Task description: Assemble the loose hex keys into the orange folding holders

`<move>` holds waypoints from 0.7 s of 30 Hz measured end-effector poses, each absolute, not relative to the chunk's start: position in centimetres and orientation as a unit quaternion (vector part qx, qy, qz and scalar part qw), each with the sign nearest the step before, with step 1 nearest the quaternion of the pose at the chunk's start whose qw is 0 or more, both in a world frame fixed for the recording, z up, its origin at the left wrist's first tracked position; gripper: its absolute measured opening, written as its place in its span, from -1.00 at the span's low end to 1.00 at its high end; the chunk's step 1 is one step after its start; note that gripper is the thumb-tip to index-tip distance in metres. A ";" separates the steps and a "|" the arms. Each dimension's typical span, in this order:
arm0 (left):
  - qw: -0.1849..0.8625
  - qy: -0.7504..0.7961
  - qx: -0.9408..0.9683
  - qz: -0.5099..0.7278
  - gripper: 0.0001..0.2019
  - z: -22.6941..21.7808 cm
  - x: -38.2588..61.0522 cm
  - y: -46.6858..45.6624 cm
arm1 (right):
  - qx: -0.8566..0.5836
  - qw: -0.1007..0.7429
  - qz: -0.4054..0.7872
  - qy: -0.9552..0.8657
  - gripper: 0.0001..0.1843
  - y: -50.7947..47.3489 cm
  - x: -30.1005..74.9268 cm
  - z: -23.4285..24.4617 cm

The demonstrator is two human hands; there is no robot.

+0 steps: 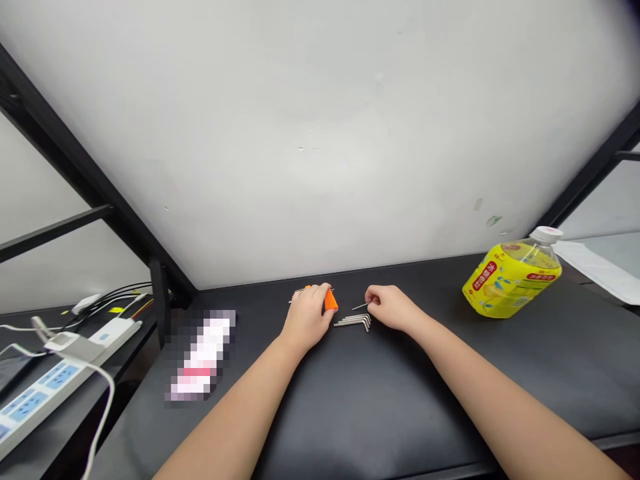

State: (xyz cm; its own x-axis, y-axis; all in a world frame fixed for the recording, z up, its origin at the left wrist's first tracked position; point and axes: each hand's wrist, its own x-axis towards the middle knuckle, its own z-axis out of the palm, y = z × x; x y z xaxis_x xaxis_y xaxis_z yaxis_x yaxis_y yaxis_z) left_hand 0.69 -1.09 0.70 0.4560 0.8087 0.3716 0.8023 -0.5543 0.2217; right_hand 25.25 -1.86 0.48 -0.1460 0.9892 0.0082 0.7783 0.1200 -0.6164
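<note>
Head view: right hand [387,307] pinches a hex key [359,307], long axis crosswise, pointing left; left hand [307,317] clasps an orange holder [330,300].

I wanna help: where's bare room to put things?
Black tabletop between right hand and yellow-labelled plastic bottle; also between the forearms, nearer than the silver L-shaped metal keys. Crowded: by the keys, orange holder and left hand.

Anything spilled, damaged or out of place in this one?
A pixelated patch beyond the left hand, towards the power strip, hides what is there. The wall is scuffed, with a green smudge near the yellow-labelled bottle, which appears to lean, perhaps from lens distortion. The loose hex keys lie side by side. No spill shows.
</note>
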 end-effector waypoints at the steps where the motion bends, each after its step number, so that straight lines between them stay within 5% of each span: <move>1: 0.010 0.473 0.852 0.223 -0.63 0.7 0.7 -1.1 | -0.609 0.208 0.242 -0.726 -0.85 -1.9 25.1 0.5; 14: 0.015 0.465 0.853 0.236 -0.62 0.4 1.0 -1.3 | -0.540 0.207 0.221 -0.785 -0.77 -2.5 24.5 0.6; 21: 0.064 0.438 0.856 0.267 -0.58 0.5 1.7 -2.0 | -0.499 0.427 0.231 -0.718 -0.85 -2.9 22.9 0.7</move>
State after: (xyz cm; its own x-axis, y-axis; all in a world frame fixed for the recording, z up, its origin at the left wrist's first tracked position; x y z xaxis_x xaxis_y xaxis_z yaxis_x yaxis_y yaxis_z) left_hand 1.68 -2.04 0.52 0.4741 0.7841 0.4004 0.7159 -0.6081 0.3431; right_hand 22.87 -2.90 0.66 -0.1368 0.9140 0.3819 0.5187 0.3946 -0.7585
